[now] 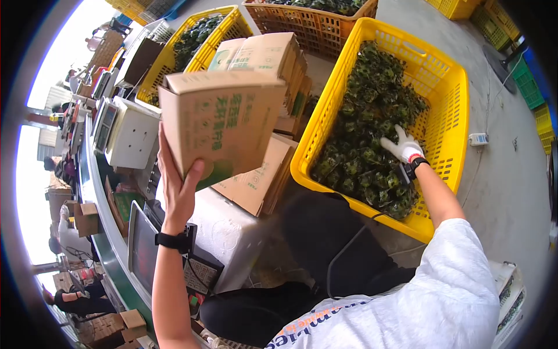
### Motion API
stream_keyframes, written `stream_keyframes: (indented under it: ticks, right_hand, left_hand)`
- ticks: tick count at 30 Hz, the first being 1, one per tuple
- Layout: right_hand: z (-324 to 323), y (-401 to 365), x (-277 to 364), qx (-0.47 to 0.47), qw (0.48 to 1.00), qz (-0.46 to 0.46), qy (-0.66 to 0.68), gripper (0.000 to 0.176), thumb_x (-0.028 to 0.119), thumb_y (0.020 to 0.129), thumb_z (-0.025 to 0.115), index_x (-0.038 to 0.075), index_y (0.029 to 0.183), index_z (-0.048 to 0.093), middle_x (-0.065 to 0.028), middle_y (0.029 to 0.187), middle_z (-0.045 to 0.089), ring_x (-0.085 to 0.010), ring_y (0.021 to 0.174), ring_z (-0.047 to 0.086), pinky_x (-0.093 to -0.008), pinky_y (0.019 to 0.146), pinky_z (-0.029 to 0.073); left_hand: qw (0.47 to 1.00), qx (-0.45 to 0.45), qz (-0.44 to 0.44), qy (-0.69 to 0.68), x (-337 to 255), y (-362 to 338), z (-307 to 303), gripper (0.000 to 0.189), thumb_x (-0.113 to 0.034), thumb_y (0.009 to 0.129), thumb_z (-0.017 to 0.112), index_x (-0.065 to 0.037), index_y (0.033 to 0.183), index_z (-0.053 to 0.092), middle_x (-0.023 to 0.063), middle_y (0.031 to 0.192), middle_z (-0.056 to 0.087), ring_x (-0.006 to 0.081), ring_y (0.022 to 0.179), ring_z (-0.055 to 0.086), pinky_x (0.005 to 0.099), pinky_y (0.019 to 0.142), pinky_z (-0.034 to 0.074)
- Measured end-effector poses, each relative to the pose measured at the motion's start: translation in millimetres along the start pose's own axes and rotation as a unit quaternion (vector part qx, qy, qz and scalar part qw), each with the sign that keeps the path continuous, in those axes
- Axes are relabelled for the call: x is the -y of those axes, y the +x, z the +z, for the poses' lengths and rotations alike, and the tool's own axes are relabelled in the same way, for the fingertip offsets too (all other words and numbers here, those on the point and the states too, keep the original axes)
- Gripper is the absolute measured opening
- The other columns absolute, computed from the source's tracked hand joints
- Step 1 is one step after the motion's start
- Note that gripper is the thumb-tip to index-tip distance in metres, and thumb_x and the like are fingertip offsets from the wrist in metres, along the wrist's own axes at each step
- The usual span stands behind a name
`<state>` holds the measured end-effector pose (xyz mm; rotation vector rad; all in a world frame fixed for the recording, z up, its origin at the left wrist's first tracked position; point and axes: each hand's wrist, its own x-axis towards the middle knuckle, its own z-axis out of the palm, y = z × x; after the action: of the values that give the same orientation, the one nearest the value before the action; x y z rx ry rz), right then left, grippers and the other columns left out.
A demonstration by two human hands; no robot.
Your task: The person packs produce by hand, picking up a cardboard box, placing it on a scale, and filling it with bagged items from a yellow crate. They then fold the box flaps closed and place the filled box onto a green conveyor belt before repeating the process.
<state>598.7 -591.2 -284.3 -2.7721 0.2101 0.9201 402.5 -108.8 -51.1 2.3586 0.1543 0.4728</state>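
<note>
A folded-up brown cardboard box [224, 125] with green printing is raised at the left. My left hand [179, 186], bare, grips its lower corner with the thumb on the printed side and the fingers behind. My right hand [404, 145] wears a white glove and reaches into a large yellow plastic crate [450, 104]. Its fingers are spread over a heap of dark green, round-looking produce [366, 128] in shiny clear wrap, thumb and fingertips touching the top of the pile.
Stacked cardboard boxes [267, 52] stand behind the held box. A white foam box [229, 235] is beside my knees, near a scale [145, 244]. More filled crates, one yellow [212, 55] and one orange [308, 29], are farther back. A green conveyor [110, 244] runs along the left.
</note>
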Motion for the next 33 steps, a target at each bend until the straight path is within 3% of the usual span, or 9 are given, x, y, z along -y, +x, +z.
stream_keyframes:
  ticks: [4,6,10,16,18,24,26,29,33]
  right_hand:
    - [-7.9,26.0,-10.5,-0.148,0.988,0.039,0.022,0.088,0.079,0.091,0.039,0.025,0.16,0.032,-0.0208,0.162,0.033,-0.0427,0.146,0.033,-0.0505,0.119,0.03]
    - [10.8,79.5,-55.2,-0.081,0.984,0.047,0.154,0.089,0.079,0.092,0.039,0.022,0.16,0.032,-0.0164,0.165,0.03,-0.0347,0.151,0.028,-0.0449,0.121,0.028]
    - [55.4,148.8,-117.3,-0.023,0.978,0.018,0.208,0.095,0.081,0.091,0.036,0.015,0.159,0.034,-0.0144,0.162,0.036,-0.0312,0.149,0.035,-0.0398,0.122,0.025]
    - [14.7,107.4,-95.8,0.016,0.999,-0.023,0.024,0.092,0.082,0.089,0.036,0.019,0.157,0.037,-0.0159,0.157,0.044,-0.0336,0.144,0.043,-0.0444,0.117,0.034]
    - [-18.2,62.8,-54.3,0.033,0.997,0.062,0.04,0.079,0.073,0.096,0.036,0.021,0.155,0.038,-0.0206,0.15,0.05,-0.037,0.139,0.048,-0.0471,0.11,0.041]
    - [23.0,91.5,-84.0,0.001,1.0,0.004,0.025,0.092,0.083,0.087,0.038,0.023,0.157,0.036,-0.0191,0.149,0.052,-0.0368,0.137,0.05,-0.0493,0.11,0.041]
    - [29.6,91.9,-88.5,0.059,0.998,-0.025,0.03,0.05,0.042,0.108,0.031,0.021,0.154,0.037,-0.0132,0.159,0.039,-0.0366,0.139,0.047,-0.0427,0.109,0.043]
    - [39.7,95.2,-102.3,0.058,0.971,-0.192,-0.13,0.051,0.029,0.108,0.035,0.019,0.158,0.03,-0.0073,0.165,0.032,-0.0318,0.142,0.045,-0.0385,0.114,0.04]
    - [108.9,174.2,-145.8,0.142,0.958,-0.242,-0.055,0.071,0.01,0.099,0.051,0.016,0.162,0.02,-0.005,0.167,0.027,-0.0263,0.148,0.036,-0.0327,0.119,0.032]
  left_hand:
    - [0.988,0.101,-0.006,-0.118,-76.6,27.0,67.9,0.094,-0.038,0.091,0.07,-0.009,0.163,0.017,0.0234,0.149,0.044,0.0329,0.139,0.044,0.0469,0.113,0.038]
    - [0.983,0.166,0.07,-0.041,-98.9,47.2,122.1,0.097,-0.049,0.09,0.068,-0.009,0.163,0.018,0.0333,0.134,0.048,0.0443,0.124,0.046,0.0535,0.108,0.037]
    - [0.942,0.32,-0.074,0.064,-110.7,72.1,232.1,0.099,-0.066,0.088,0.061,-0.019,0.164,0.018,0.037,0.127,0.048,0.0512,0.121,0.046,0.0562,0.107,0.037]
    - [0.925,0.264,0.059,0.268,-109.1,51.6,305.7,0.098,-0.067,0.085,0.065,-0.024,0.163,0.023,0.0347,0.125,0.049,0.0476,0.114,0.05,0.0592,0.101,0.036]
    - [0.91,0.153,0.165,0.349,-95.2,42.0,317.2,0.096,-0.065,0.086,0.067,-0.025,0.162,0.025,0.0334,0.124,0.05,0.0442,0.109,0.051,0.0574,0.096,0.038]
    - [0.9,0.263,0.1,0.334,-106.4,38.2,339.2,0.099,-0.068,0.084,0.065,-0.02,0.162,0.027,0.0348,0.127,0.051,0.0417,0.105,0.054,0.0503,0.097,0.039]
    - [0.904,0.297,0.01,0.306,-98.0,50.9,340.1,0.103,-0.07,0.086,0.062,-0.015,0.163,0.022,0.0361,0.119,0.054,0.045,0.104,0.06,0.049,0.089,0.051]
    - [0.897,0.305,-0.012,0.32,-90.2,59.7,347.5,0.105,-0.074,0.087,0.056,-0.011,0.163,0.02,0.0359,0.114,0.058,0.047,0.1,0.065,0.0485,0.084,0.055]
    - [0.9,0.352,-0.076,0.248,-79.9,65.3,342.3,0.108,-0.076,0.09,0.048,-0.002,0.161,0.016,0.0365,0.112,0.064,0.0477,0.099,0.067,0.0464,0.089,0.055]
